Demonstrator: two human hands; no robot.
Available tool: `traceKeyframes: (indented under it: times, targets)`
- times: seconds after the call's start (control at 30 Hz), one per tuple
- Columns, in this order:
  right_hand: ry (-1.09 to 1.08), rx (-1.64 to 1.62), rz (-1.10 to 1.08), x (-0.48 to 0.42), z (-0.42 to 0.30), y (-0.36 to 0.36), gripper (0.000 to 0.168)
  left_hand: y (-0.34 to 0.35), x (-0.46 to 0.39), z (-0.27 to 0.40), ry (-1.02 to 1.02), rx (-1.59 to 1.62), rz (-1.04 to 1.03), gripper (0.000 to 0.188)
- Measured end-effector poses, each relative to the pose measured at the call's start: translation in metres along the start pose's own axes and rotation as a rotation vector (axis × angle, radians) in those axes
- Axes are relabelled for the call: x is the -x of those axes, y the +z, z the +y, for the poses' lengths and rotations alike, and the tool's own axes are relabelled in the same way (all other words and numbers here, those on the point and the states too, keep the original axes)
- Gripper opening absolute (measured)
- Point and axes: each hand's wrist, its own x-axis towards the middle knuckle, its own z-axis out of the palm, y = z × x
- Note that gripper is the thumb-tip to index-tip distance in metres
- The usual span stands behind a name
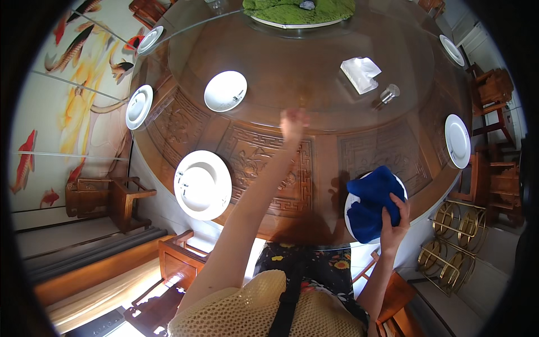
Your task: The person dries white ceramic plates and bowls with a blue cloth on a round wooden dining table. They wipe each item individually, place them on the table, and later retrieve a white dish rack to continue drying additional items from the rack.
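My right hand (395,223) grips a dark blue cloth (374,204) between thumb and fingers. The cloth covers most of a white plate (350,225) near the table's front edge. My left arm reaches forward over the round carved wooden table (269,168). At its end, my left hand (294,120) is blurred near the rim of the glass turntable (294,71), so its fingers and any contact with the glass are unclear. On the turntable to its left sits a white bowl (225,91). Another white plate with a smaller dish on it (203,185) stands front left.
Tissues in a pack (361,75) and a small metal-topped shaker (390,93) sit on the turntable. A green moss centrepiece (299,12) is at the middle. More plates (457,141) line the rim. Wooden chairs (122,200) and a gold metal rack (452,244) surround the table.
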Motion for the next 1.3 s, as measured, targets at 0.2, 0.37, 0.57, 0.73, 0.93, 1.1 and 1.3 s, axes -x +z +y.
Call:
traceKeyframes:
  times: [0.2,0.37,0.57,0.73,0.93,1.1,1.3]
  targets:
    - [0.095,-0.023,-0.065,0.016,0.001,0.004,0.033,-0.146,-0.092,-0.016,-0.137,0.282,0.545,0.026]
    - [0.152,-0.040,-0.045,0.030,0.004,0.005,0.034,-0.139,-0.092,0.003,-0.233,0.240,0.421,0.021]
    - [0.127,-0.059,-0.123,0.020,-0.007,0.022,0.034,-0.124,-0.078,0.010,-0.141,0.250,0.438,0.029]
    - [0.075,-0.069,-0.186,-0.030,-0.001,0.048,0.036,-0.131,-0.004,0.018,-0.166,0.435,0.141,0.030]
    - [-0.252,-0.161,-0.183,-0.159,0.030,0.132,0.037,-0.198,0.102,0.038,-0.230,0.378,-0.013,0.030]
    - [-0.232,0.534,-0.094,-0.221,0.090,0.245,0.061,-0.246,0.167,0.041,-0.242,0.353,0.046,0.027]
    - [-0.458,0.528,-0.126,-0.219,0.060,0.380,0.054,-0.277,0.194,0.033,-0.198,0.333,0.142,0.031]
